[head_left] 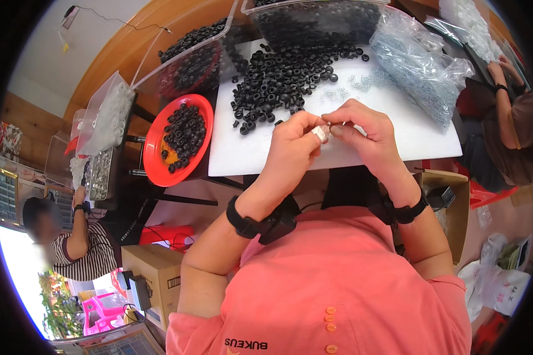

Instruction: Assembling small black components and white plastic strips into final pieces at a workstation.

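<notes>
Above the near part of the white board (234, 157), my two hands meet at the fingertips. Between thumb and forefinger, my left hand (293, 141) pinches a small white plastic piece (321, 134). My right hand (368, 131) is closed in a pinch against the right side of that piece; whatever its fingertips grip is too small to make out. Just beyond the hands spreads a heap of small black ring-shaped parts (272, 80). Tiny clear bits (337, 93) lie scattered to the right of the heap.
A red plate (149, 155) of black parts stands left of the board. Clear bins (201, 65) of black parts line the back. At right rests a plastic bag (420, 74) of small bluish pieces. Co-workers sit left (92, 254) and right (515, 118); a cardboard box (154, 278) stands lower left.
</notes>
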Demonstrator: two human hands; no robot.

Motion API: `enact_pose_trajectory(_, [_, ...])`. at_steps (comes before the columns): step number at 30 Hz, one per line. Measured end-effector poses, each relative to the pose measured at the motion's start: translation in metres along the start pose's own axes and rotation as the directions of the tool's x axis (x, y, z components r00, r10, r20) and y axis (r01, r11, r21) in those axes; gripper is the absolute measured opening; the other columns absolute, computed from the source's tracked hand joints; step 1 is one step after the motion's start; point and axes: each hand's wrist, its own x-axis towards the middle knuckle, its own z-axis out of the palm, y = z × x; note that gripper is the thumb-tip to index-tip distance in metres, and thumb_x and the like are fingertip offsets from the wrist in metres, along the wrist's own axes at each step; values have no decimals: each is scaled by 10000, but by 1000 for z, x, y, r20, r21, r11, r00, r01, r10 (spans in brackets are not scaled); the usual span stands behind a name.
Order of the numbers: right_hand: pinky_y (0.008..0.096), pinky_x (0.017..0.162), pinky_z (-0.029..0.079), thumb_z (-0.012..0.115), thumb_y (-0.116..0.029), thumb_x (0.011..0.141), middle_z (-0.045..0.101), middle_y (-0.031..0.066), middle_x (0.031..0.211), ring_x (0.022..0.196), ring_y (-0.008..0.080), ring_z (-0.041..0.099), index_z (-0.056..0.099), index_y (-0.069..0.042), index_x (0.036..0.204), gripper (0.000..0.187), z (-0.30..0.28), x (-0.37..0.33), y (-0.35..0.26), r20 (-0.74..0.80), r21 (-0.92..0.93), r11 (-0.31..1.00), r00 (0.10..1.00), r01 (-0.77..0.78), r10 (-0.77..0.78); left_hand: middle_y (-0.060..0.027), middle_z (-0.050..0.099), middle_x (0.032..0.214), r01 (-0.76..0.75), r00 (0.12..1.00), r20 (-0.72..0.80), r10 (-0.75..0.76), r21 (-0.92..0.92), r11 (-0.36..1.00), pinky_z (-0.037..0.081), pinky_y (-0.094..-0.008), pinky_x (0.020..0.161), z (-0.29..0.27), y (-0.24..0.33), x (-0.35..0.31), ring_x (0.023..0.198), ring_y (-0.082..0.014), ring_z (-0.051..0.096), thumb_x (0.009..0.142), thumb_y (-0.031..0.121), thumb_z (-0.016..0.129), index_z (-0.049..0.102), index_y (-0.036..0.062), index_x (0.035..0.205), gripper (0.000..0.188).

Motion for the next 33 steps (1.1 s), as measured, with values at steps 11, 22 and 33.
enact_pose_trajectory(11, [253, 658, 473, 666, -5, 867, 660, 42, 833, 757, 119, 617, 688, -19, 947, 84, 38, 1, -13, 160, 252, 960, 984, -122, 83, -35, 615, 811, 172, 985, 14, -174, -257, 951, 390, -185, 453, -40, 9, -43, 605, -47, 534, 978, 113, 604, 637, 0, 1020, 125])
enact_pose_trajectory(22, [205, 659, 453, 689, -21, 890, 655, -10, 818, 735, 46, 567, 654, 4, 956, 80, 31, -4, -7, -43, 273, 910, 941, -311, 334, -100, 580, 835, -225, 792, -27, 610, 916, 333, 470, -349, 700, -107, -1, -17, 776, -245, 576, 764, -29, 693, 664, -4, 929, 169])
enact_pose_trajectory(33, [207, 643, 450, 682, -10, 884, 654, 0, 798, 716, 50, 562, 652, 14, 949, 76, 29, -10, -1, -64, 337, 893, 939, -298, 338, -121, 582, 868, -116, 851, -93, 516, 927, 358, 469, -426, 746, -103, -2, -20, 889, -324, 583, 789, -28, 658, 653, -1, 903, 118])
